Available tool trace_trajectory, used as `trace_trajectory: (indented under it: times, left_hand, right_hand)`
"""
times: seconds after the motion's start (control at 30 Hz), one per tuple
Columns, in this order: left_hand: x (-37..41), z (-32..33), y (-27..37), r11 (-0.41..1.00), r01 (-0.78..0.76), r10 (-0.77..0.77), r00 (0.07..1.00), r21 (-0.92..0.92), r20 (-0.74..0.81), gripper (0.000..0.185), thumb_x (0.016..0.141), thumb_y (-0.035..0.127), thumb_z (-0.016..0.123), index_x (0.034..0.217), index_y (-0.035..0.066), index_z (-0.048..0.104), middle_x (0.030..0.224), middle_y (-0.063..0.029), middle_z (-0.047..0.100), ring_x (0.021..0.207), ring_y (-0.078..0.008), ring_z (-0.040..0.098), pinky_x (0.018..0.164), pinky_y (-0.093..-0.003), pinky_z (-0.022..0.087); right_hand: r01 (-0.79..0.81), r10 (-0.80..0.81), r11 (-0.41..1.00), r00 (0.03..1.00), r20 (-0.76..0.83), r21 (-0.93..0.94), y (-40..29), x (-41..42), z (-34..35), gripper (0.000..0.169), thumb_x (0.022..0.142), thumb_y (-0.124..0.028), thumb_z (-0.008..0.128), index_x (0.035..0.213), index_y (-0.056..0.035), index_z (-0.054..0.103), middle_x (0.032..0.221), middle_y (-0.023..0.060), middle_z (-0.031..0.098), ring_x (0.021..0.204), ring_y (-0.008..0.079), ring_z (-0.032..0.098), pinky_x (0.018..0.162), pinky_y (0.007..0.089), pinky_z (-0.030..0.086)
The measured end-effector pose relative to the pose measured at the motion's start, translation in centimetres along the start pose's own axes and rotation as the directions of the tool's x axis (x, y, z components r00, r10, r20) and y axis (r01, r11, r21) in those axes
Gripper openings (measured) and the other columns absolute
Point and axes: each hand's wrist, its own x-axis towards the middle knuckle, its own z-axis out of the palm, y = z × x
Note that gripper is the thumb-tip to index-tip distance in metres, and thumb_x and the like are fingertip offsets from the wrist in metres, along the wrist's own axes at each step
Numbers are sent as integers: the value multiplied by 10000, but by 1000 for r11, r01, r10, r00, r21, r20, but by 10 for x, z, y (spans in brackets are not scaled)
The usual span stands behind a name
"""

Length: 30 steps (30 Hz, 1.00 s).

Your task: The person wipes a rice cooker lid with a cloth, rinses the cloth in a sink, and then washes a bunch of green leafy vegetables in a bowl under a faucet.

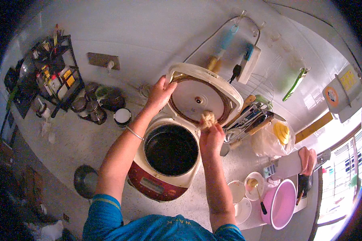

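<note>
A rice cooker with a cream body and a red front panel [155, 185] stands before me, its lid [197, 101] raised. Brownish residue rings the lid's pale inner plate. My left hand [160, 95] grips the lid's left edge, thumb on the inner side. In my right hand [211, 140] is a crumpled tan cloth or scrubber [208, 119], held at the lower right part of the lid's inside. Below the lid, the dark inner pot [171, 150] sits in the cooker, its bottom in shadow.
Utensils [247, 120] crowd the area right of the lid. A power strip [249, 64] hangs on the wall. Bowls [242, 209] and a pink basin [280, 205] stand at the right. Jars [92, 110], a black rack [60, 72] and a dark metal bowl [85, 181] are at left.
</note>
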Motion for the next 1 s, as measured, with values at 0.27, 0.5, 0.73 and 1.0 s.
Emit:
trace_trajectory:
  times: [0.27,0.5,0.73,1.0]
  left_hand:
    - [4,0,-3,990,54,-54,999,128,-1,374,795,328,599,1022,37,539,836,-131,632,776,-262,611,714,-366,466]
    - [12,1,-25,1000,7,-6,999,-23,39,363,805,313,591,1041,44,534,886,-135,637,824,-273,615,737,-366,466]
    - [11,-5,-12,990,-131,127,989,48,68,312,836,232,539,1064,21,518,958,-149,616,884,-233,588,779,-354,450]
    - [5,-11,-1,997,83,-81,988,-8,128,350,828,292,524,1027,4,524,905,-140,618,825,-243,582,756,-354,448]
  right_hand:
    - [494,-489,851,869,74,-177,-23,4,43,131,840,-23,549,965,15,542,935,68,587,820,142,550,739,257,451]
    - [695,-619,543,711,335,-472,-12,11,88,229,818,5,567,1043,45,549,1012,96,598,911,181,557,826,288,447]
    - [807,-532,-44,480,698,-588,18,24,105,309,717,-5,516,1025,-10,547,857,176,558,780,374,532,680,432,453]
    - [751,-241,-122,612,753,-649,61,20,66,197,763,-71,517,946,-23,570,832,167,590,774,372,565,678,426,472]
